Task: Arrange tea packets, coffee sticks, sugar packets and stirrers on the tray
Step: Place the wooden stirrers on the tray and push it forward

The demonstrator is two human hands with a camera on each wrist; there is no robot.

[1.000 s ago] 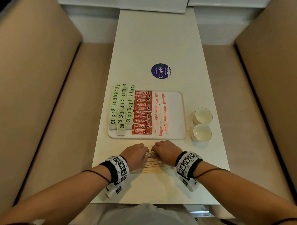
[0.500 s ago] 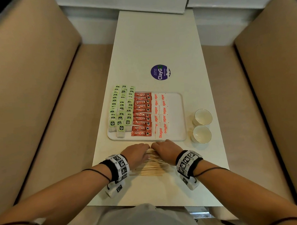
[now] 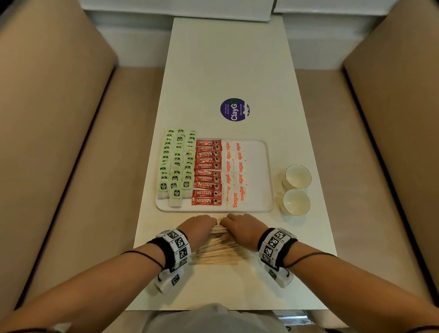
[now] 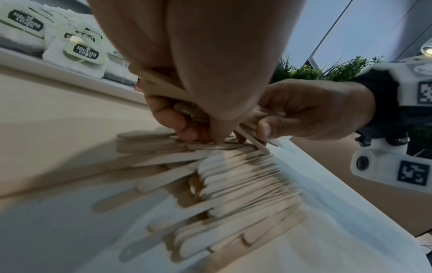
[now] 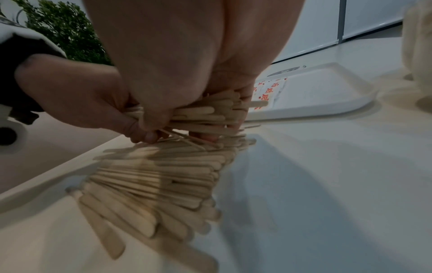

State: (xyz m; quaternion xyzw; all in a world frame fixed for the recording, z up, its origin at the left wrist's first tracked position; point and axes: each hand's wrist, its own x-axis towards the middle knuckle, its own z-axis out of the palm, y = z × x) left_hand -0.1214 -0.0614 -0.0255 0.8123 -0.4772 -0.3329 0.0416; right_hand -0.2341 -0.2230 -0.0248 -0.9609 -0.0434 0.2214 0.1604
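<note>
A white tray [image 3: 260, 179] holds rows of green-labelled tea packets [image 3: 175, 165], red coffee sticks [image 3: 207, 172] and white sugar packets [image 3: 235, 175]; its right part is bare. Just in front of it a pile of wooden stirrers [image 3: 221, 252] lies on the table. My left hand [image 3: 198, 229] and right hand [image 3: 242, 228] meet over the pile's far end, both gripping one bundle of stirrers [image 4: 163, 86] [image 5: 201, 114] from either side. The rest of the stirrers [image 4: 233, 184] [image 5: 151, 181] fan out flat beneath the wrists.
Two small white cups [image 3: 297, 176] [image 3: 295, 202] stand to the right of the tray. A round purple sticker [image 3: 234, 109] sits on the table beyond it. Tan padded benches [image 3: 48, 123] flank the narrow white table [image 3: 229, 65] on both sides.
Both hands have gathered closer together on the far end of the stirrer pile, closing round a bundle. The tray's contents have not moved.
</note>
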